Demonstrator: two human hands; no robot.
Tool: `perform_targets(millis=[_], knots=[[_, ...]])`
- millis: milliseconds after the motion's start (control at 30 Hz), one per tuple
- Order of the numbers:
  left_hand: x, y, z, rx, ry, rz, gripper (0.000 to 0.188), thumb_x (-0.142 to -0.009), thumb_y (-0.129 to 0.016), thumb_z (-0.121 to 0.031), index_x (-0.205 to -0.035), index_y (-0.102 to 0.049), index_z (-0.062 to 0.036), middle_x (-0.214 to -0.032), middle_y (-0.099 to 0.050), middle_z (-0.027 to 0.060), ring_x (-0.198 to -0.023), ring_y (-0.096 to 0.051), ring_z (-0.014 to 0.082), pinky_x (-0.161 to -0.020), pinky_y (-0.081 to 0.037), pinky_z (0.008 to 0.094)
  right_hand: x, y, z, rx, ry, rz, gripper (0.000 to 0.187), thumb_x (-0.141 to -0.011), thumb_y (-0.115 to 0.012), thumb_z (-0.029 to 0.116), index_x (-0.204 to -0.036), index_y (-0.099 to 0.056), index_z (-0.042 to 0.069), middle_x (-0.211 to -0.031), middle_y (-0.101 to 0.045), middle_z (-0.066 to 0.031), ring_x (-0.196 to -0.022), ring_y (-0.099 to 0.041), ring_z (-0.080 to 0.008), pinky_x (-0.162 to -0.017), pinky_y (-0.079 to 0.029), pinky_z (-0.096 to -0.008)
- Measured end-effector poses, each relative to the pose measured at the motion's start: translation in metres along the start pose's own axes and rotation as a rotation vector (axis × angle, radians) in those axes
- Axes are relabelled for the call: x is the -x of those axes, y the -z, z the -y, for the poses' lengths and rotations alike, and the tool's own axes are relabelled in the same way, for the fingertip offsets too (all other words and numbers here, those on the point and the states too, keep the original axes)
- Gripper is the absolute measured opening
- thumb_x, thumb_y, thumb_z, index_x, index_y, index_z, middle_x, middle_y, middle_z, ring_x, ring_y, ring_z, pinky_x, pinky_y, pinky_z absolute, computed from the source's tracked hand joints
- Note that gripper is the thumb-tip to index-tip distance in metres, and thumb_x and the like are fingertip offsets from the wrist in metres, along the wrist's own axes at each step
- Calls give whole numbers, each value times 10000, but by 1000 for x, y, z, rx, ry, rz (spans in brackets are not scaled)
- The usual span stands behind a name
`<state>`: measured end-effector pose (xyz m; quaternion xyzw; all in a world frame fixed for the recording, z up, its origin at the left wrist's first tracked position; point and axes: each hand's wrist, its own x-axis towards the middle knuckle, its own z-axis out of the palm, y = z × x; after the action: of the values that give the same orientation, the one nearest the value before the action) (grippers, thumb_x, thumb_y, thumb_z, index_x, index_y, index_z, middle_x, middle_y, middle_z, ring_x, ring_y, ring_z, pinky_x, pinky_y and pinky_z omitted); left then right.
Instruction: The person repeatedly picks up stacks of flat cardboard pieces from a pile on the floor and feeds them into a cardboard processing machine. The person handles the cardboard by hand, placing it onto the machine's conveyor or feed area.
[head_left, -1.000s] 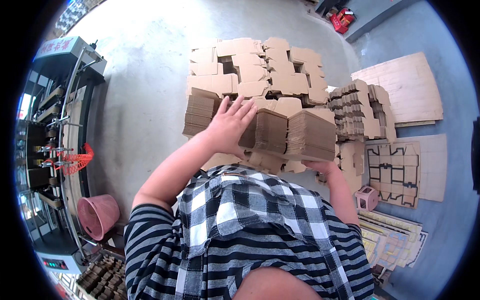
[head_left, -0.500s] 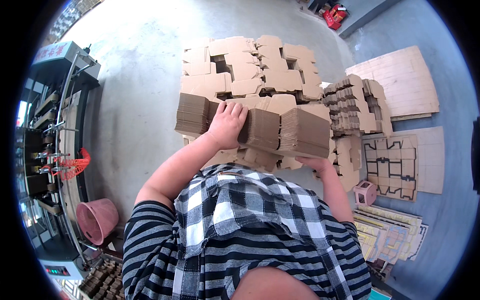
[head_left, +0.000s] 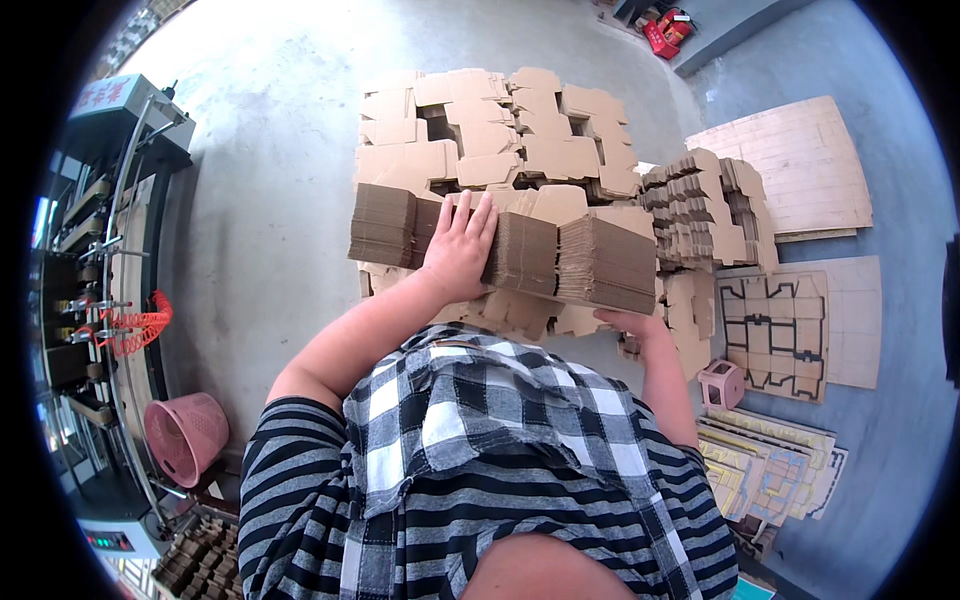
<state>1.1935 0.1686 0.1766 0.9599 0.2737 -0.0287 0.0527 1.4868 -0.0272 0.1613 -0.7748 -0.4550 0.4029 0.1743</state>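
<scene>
A thick bundle of brown cardboard blanks, edges facing up, lies crosswise in front of my body. My left hand rests on it at the recessed middle part, fingers stretched flat across the edges. At the bundle's near right corner my right hand holds it from below, with most of the fingers hidden underneath. Just beyond is a wide pile of flat die-cut cardboard blanks, partly covered by the bundle.
More stacked blanks stand to the right, near cutting-die boards and a pink stool. A machine with red coiled hoses and a pink basket line the left. Red equipment stands at the back.
My left fingers have straightened from a curl and lie flatter on the bundle. The bundle and my right hand have hardly moved; the whole view has shifted slightly.
</scene>
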Motion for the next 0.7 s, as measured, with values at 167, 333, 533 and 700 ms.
perform_targets(millis=[167, 333, 533, 700], knots=[[-1, 8, -7, 22, -13, 43, 1191, -646, -698, -634, -1440, -200, 101, -1514, -167, 279, -1432, -85, 420, -1147, -61, 565, 9, -10, 13, -11, 44, 3, 617, -692, -820, 205, -1242, -567, 85, -1206, -607, -96, -1117, -552, -218, -948, -453, -359], [0, 5, -9, -4, -36, 60, 1210, -642, -686, -656, -1436, -192, 112, -1504, -193, 277, -1427, -118, 406, -1143, -60, 566, 7, -11, 27, 163, 148, -21, 607, -697, -814, 191, -1242, -568, 86, -1198, -612, -94, -1109, -558, -225, -943, -456, -354], [-8, 4, 0, 74, -21, 27, 1155, -616, -733, -582, -1425, -248, 84, -1458, -300, 234, -1401, -216, 362, -1145, -86, 564, -3, -13, 8, 79, 142, -89, 530, -681, -808, 156, -1176, -623, 114, -1175, -637, -69, -1123, -571, -219, -957, -458, -359], [-7, 4, -5, 17, -9, 37, 1140, -644, -720, -573, -1439, -222, 76, -1472, -286, 228, -1409, -205, 357, -1156, -84, 536, -1, -12, 13, 35, 104, -90, 508, -669, -805, 137, -1146, -634, 98, -1164, -641, -79, -1110, -578, -231, -954, -462, -361]])
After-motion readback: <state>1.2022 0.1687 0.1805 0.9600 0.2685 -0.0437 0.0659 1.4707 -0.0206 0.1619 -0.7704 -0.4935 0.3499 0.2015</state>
